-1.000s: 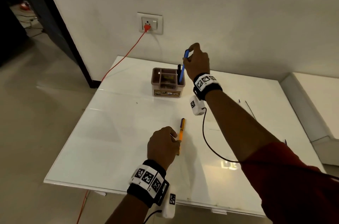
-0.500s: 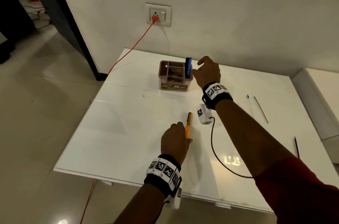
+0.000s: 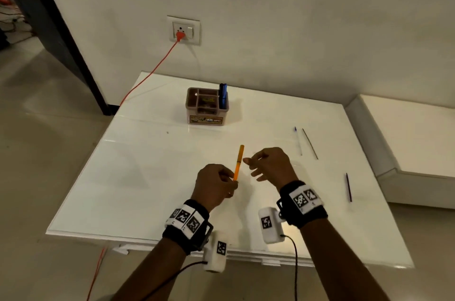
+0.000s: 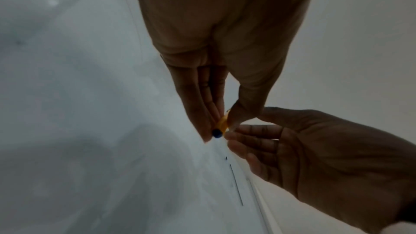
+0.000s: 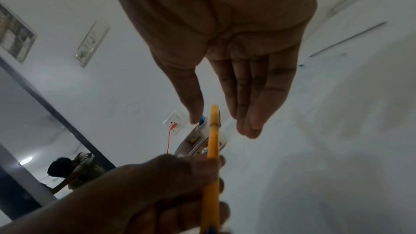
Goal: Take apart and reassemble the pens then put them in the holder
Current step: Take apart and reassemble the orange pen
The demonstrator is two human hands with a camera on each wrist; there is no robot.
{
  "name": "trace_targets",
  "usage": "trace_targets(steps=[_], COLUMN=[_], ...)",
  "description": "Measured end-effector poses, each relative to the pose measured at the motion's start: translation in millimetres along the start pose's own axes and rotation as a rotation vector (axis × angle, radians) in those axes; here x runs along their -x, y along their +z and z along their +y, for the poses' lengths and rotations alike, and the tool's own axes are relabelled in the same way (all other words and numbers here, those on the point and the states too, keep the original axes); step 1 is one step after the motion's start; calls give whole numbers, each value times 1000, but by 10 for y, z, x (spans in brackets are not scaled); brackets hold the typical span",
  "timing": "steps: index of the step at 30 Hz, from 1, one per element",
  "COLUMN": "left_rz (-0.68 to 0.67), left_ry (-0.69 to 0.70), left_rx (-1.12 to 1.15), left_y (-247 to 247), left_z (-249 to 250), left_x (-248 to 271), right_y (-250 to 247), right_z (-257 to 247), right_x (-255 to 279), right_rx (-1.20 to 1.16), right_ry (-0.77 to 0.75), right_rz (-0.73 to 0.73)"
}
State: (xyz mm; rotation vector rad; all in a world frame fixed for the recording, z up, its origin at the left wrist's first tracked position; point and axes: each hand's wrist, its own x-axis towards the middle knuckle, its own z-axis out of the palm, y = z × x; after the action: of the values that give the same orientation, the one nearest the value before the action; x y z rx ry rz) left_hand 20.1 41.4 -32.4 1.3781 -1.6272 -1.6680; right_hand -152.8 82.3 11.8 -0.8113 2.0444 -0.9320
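The left hand [image 3: 216, 185] pinched the lower end of the orange pen [image 3: 238, 162] between thumb and fingers, holding it off the table [image 3: 147, 177] with its capped end pointing away from the person. Probable reason: gripping low left the upper barrel and cap free for the other hand. The left wrist view showed a dark blue tip at the held end, just past the fingertips.

The right hand [image 3: 268, 165] held nothing; its fingers were extended and relaxed, just beside the pen's upper half but not touching it. The right wrist view showed thumb and fingers parted either side of the cap end, apparently lined up to take it for the pull-apart step.

The holder [image 3: 208, 109] stood near the far edge of the table, well apart from both hands. A blue pen [image 3: 222, 95] stood upright in its right-hand compartment, so that one appeared finished.

Thin refill-like rods [image 3: 310, 144] lay on the table to the right, out of the working area; their origin could not be told.
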Motion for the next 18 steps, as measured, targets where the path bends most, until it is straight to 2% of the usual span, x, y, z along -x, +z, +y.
trace_targets(steps=[6,11,14,18], left_rz=[-159,-223,-230,-279], left_ry=[114,115,62,18], left_rx=[42,71,206,229], left_y=[228,124,-2,-86], left_z=[47,107,136,136], left_x=[277,255,175,112], right_y=[-8,29,76,99], right_z=[298,454,436,395], right_x=[457,683,702,728], right_rx=[-175,-247,-189,-319], right_ry=[3,-61,-58,25], right_rz=[45,108,-12,-216])
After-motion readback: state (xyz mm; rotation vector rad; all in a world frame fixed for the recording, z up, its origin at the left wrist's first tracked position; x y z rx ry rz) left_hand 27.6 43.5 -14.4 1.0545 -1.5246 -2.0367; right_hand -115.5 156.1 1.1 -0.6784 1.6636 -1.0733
